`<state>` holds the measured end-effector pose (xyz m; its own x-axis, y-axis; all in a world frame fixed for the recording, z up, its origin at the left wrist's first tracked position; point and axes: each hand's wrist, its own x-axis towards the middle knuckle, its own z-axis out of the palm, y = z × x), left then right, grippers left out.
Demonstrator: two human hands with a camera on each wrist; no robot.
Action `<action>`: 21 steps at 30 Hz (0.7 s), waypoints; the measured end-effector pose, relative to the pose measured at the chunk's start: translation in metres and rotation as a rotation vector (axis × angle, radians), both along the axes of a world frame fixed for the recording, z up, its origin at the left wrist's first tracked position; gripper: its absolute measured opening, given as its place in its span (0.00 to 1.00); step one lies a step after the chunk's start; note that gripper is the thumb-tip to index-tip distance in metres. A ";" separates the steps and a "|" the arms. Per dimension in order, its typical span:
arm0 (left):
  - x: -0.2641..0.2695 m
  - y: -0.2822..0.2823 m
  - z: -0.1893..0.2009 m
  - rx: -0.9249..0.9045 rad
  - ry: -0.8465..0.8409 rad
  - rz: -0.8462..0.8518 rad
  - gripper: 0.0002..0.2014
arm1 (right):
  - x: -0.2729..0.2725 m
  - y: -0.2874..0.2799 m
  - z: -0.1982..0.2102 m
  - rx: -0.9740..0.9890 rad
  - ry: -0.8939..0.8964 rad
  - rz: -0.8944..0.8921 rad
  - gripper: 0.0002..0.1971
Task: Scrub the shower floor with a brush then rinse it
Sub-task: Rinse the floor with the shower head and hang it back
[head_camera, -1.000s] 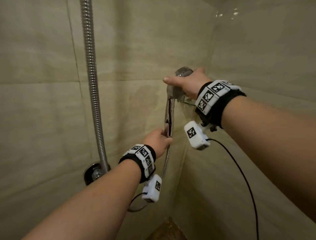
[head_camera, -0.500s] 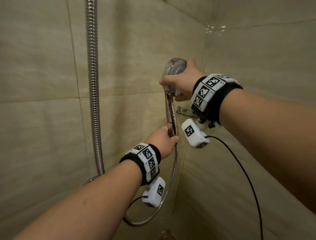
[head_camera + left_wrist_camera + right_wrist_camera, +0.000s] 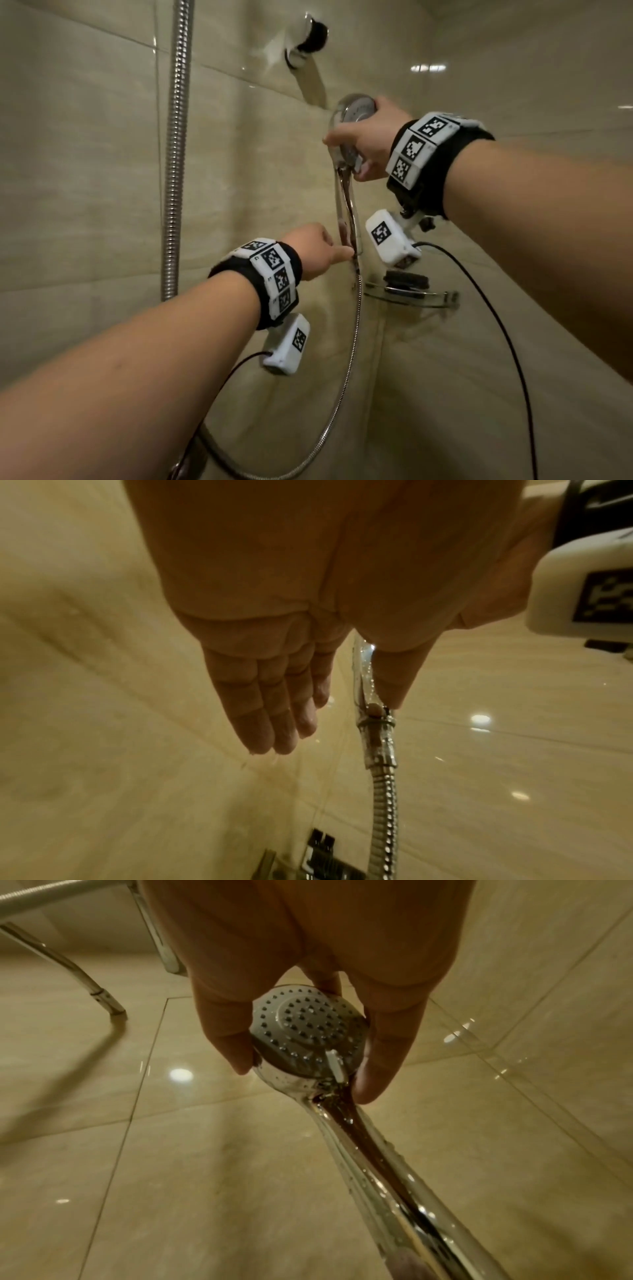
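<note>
My right hand [image 3: 356,137] grips the round chrome shower head [image 3: 354,109] by its rim, thumb on the near side. In the right wrist view its fingers [image 3: 226,1031] and thumb curl around the wet nozzle face [image 3: 301,1026]. The handle [image 3: 347,212] hangs straight down from it. My left hand [image 3: 329,251] is at the handle's lower end. The left wrist view shows its fingers [image 3: 270,702] straight on one side of the handle [image 3: 365,685] and the thumb [image 3: 397,674] along the other. The metal hose [image 3: 352,342] loops down below.
A wall bracket [image 3: 305,37] sits above the shower head on the beige tiled wall [image 3: 85,171]. A second ribbed metal hose [image 3: 174,137] hangs at the left. A glass corner shelf [image 3: 438,298] holds a dark round object [image 3: 407,279] just right of the handle's end.
Both hands have lifted the shower head higher up the wall, and the bracket above has come into view. The left hand's fingers have straightened at the handle's end.
</note>
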<state>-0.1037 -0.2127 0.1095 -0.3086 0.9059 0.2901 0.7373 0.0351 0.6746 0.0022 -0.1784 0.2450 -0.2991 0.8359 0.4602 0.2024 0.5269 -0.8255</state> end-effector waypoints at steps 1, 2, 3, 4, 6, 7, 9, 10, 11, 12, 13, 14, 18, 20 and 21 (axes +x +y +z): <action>-0.001 -0.001 0.010 0.007 -0.007 0.007 0.18 | 0.000 -0.002 0.009 0.008 0.001 0.010 0.44; -0.002 -0.002 0.017 0.013 -0.018 0.016 0.21 | 0.001 -0.004 0.018 0.019 -0.007 0.018 0.43; -0.003 -0.002 0.026 0.021 -0.016 0.031 0.24 | 0.001 -0.006 0.028 0.039 -0.021 0.010 0.43; -0.004 -0.003 0.034 0.029 -0.009 0.045 0.25 | 0.002 -0.008 0.036 0.066 -0.039 -0.002 0.42; -0.005 -0.005 0.050 0.055 -0.004 0.058 0.26 | 0.005 -0.011 0.053 0.100 -0.042 -0.006 0.40; -0.006 -0.004 0.058 0.067 -0.006 0.059 0.26 | 0.006 -0.012 0.061 0.111 -0.038 -0.007 0.38; -0.009 -0.004 0.074 0.084 -0.009 0.064 0.27 | 0.010 -0.014 0.076 0.134 -0.032 -0.014 0.34; -0.011 -0.003 0.082 0.088 -0.005 0.066 0.27 | 0.012 -0.016 0.082 0.145 -0.030 -0.014 0.34; -0.012 -0.003 0.090 0.096 0.002 0.068 0.27 | 0.014 -0.017 0.089 0.158 -0.035 -0.017 0.35; -0.014 -0.004 0.098 0.105 0.009 0.075 0.27 | 0.016 -0.019 0.094 0.169 -0.041 -0.023 0.35; -0.015 -0.005 0.105 0.116 0.015 0.081 0.27 | 0.016 -0.020 0.100 0.175 -0.040 -0.031 0.36; -0.016 -0.005 0.112 0.124 0.019 0.087 0.28 | 0.017 -0.022 0.105 0.180 -0.038 -0.034 0.36; -0.021 -0.008 0.134 0.139 0.031 0.098 0.28 | 0.014 -0.023 0.123 0.191 -0.032 -0.055 0.29; -0.023 -0.009 0.143 0.154 0.035 0.101 0.25 | 0.012 -0.023 0.132 0.208 -0.038 -0.074 0.27; -0.025 -0.009 0.146 0.161 0.035 0.101 0.24 | 0.011 -0.022 0.137 0.214 -0.034 -0.077 0.27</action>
<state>-0.1283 -0.2215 0.2559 -0.3822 0.8118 0.4415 0.7590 0.0032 0.6511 0.0133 -0.2004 0.3817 -0.2565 0.7410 0.6206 0.2741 0.6714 -0.6885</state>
